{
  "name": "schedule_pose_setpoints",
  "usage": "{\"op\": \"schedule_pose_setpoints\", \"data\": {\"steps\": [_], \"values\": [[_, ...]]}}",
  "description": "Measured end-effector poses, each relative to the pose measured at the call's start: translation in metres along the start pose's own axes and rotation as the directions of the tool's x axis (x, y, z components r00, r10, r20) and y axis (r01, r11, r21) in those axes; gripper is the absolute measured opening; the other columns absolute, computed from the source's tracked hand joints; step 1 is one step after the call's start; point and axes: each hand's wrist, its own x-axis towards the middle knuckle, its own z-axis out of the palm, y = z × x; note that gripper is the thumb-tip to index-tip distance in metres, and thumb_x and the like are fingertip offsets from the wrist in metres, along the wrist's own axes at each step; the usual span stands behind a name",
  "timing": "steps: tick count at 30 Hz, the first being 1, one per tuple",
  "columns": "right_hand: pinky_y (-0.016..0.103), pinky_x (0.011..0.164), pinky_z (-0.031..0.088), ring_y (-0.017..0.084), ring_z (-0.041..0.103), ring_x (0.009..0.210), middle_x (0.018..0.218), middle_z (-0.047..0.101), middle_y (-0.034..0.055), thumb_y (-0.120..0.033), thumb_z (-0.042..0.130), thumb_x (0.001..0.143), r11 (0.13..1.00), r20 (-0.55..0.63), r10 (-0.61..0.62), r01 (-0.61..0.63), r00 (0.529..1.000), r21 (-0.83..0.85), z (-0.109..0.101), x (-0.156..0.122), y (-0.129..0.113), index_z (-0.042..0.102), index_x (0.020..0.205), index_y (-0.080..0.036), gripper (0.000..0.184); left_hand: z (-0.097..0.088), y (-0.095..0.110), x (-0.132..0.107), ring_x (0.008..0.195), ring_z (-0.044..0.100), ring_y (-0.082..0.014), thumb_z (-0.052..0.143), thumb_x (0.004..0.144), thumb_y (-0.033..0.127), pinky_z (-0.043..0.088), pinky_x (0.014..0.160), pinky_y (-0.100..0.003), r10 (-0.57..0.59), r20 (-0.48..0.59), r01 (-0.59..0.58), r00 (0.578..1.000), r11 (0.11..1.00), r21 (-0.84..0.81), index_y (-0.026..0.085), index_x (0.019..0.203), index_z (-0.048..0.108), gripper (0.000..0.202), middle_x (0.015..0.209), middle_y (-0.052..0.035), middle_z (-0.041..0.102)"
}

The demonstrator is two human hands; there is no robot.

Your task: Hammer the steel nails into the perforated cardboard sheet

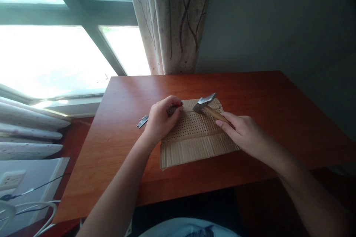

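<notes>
A sheet of corrugated cardboard (189, 152) lies on the table, with many rows of small holes across its middle. My left hand (164, 116) rests over the sheet's left part, thumb and fingers pinched on what looks like a nail (182, 102); only a small dark end shows at the fingertips. In my right hand (240, 129) is a hammer (207, 106), gripped by its wooden handle. The metal head is over the far part of the cardboard, to the right of my left fingertips. Several loose nails (142, 121) lie together left of my left hand.
The brown wooden table (250, 92) reaches to a grey wall (264, 26) on the right. A window (55, 55) and a patterned curtain (178, 18) stand behind and left. Cables (41, 207) and a wall socket (12, 180) are at lower left.
</notes>
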Motion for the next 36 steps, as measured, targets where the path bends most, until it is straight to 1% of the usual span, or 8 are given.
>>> {"op": "schedule_pose_setpoints", "data": {"steps": [8,13,18,21,24,28,32,36], "values": [[0.029,0.057,0.033,0.014,0.055,0.058,0.066,0.057,-0.0024,-0.037,0.047,0.103,1.000,-0.012,-0.016,0.016,1.000,-0.007,0.000,0.000,0.001,0.052,0.081,-0.022,0.027,-0.002,0.004,0.002,0.079,0.064,-0.0161,0.059,0.088,0.019,0.048,0.074,-0.027,0.018,0.079,-0.022,0.997,0.998,0.056,0.020,0.089,0.062,0.003,0.085,-0.0010,0.070],[0.030,0.059,0.035,0.015,0.056,0.062,0.069,0.059,-0.0016,-0.038,0.047,0.103,1.000,0.005,-0.027,0.027,1.000,0.017,-0.006,0.001,-0.001,0.054,0.082,-0.022,0.028,-0.001,0.003,0.002,0.079,0.062,-0.0154,0.059,0.087,0.018,0.047,0.073,-0.027,0.006,0.083,-0.007,0.997,1.000,0.016,0.020,0.090,0.062,0.005,0.086,-0.0010,0.069],[0.029,0.055,0.035,0.013,0.051,0.058,0.065,0.053,-0.0033,-0.045,0.046,0.103,0.993,-0.014,-0.069,0.070,0.998,0.098,-0.015,0.001,-0.011,0.055,0.080,-0.023,0.034,0.000,-0.001,0.001,0.079,0.062,-0.0149,0.060,0.086,0.018,0.047,0.073,-0.026,-0.005,0.078,0.009,0.997,0.999,-0.041,0.020,0.091,0.062,0.005,0.086,-0.0016,0.068],[0.028,0.054,0.034,0.012,0.049,0.055,0.062,0.051,-0.0041,-0.042,0.047,0.103,0.989,-0.045,-0.107,0.111,0.993,0.093,-0.019,0.003,-0.020,0.055,0.078,-0.022,0.033,0.001,-0.002,0.001,0.077,0.061,-0.0145,0.061,0.086,0.018,0.047,0.071,-0.026,-0.011,0.084,0.015,0.996,0.999,-0.040,0.020,0.091,0.062,0.005,0.086,-0.0013,0.068],[0.028,0.054,0.034,0.011,0.050,0.054,0.062,0.052,-0.0043,-0.039,0.049,0.102,0.989,-0.057,-0.127,0.131,0.990,0.076,-0.021,0.007,-0.025,0.056,0.079,-0.022,0.030,0.000,0.001,0.001,0.075,0.060,-0.0142,0.061,0.086,0.018,0.046,0.071,-0.027,-0.020,0.085,0.022,0.996,0.999,-0.029,0.020,0.090,0.063,0.006,0.084,-0.0006,0.067],[0.028,0.055,0.036,0.012,0.052,0.056,0.063,0.054,-0.0038,-0.040,0.048,0.102,0.987,-0.066,-0.133,0.138,0.989,0.087,-0.023,0.012,-0.029,0.056,0.078,-0.022,0.031,-0.001,0.004,0.001,0.074,0.059,-0.0144,0.061,0.085,0.017,0.045,0.069,-0.027,-0.028,0.084,0.029,0.996,1.000,-0.007,0.020,0.087,0.063,0.005,0.082,-0.0003,0.067],[0.028,0.060,0.040,0.013,0.058,0.064,0.070,0.062,-0.0020,-0.039,0.048,0.102,0.988,-0.038,-0.129,0.131,0.991,0.079,-0.025,0.017,-0.033,0.061,0.085,-0.021,0.027,-0.001,0.003,0.001,0.073,0.058,-0.0143,0.061,0.085,0.017,0.044,0.068,-0.027,-0.059,0.101,0.060,0.993,0.998,-0.011,0.020,0.087,0.063,0.004,0.082,-0.0002,0.067],[0.028,0.058,0.039,0.013,0.058,0.061,0.068,0.062,-0.0021,-0.039,0.048,0.101,0.990,-0.006,-0.126,0.126,0.992,0.061,-0.029,0.020,-0.040,0.062,0.084,-0.022,0.028,0.000,0.001,0.000,0.075,0.060,-0.0142,0.064,0.083,0.018,0.046,0.070,-0.026,-0.091,0.100,0.096,0.991,0.994,-0.048,0.020,0.086,0.062,0.004,0.085,-0.0003,0.068]]}}
